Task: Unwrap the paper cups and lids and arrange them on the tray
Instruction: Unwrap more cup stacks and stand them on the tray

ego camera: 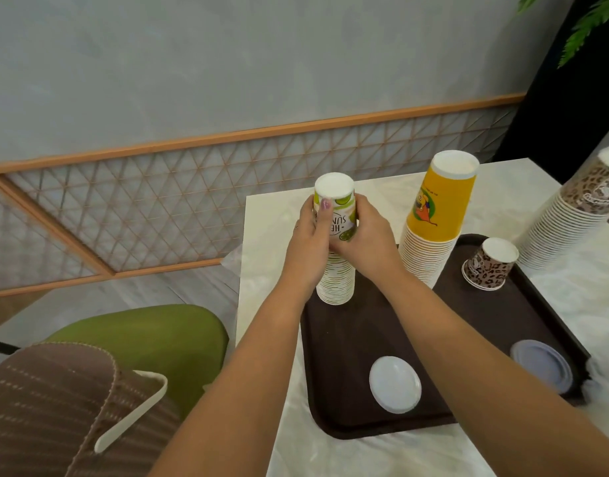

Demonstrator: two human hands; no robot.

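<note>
Lids: a white lid (395, 384) at 6 o'clock and a bluish lid (541, 366) at 4 o'clock lie flat on the brown tray (347, 356).
Hands: the left hand (308, 242) and right hand (365, 241) wrap curled fingers around the green-printed cup stack (335, 235) at the tray's 11 o'clock corner, probably steadying it; no wrapper visible.
Beyond: leopard cup (489, 263) inverted at 1 o'clock; yellow stack (434, 218) behind the tray.
Cut off: leopard stack (571, 218), at the right edge.

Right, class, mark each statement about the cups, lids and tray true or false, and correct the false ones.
1. Both hands grip the green-and-white cup stack. True.
2. The yellow cup stack lies on its side. False: it stands upright, mouth down.
3. Two lids lie on the tray. True: a white lid and a grey lid.
4. The single leopard-print cup stands off the tray. False: it is on it.
</note>
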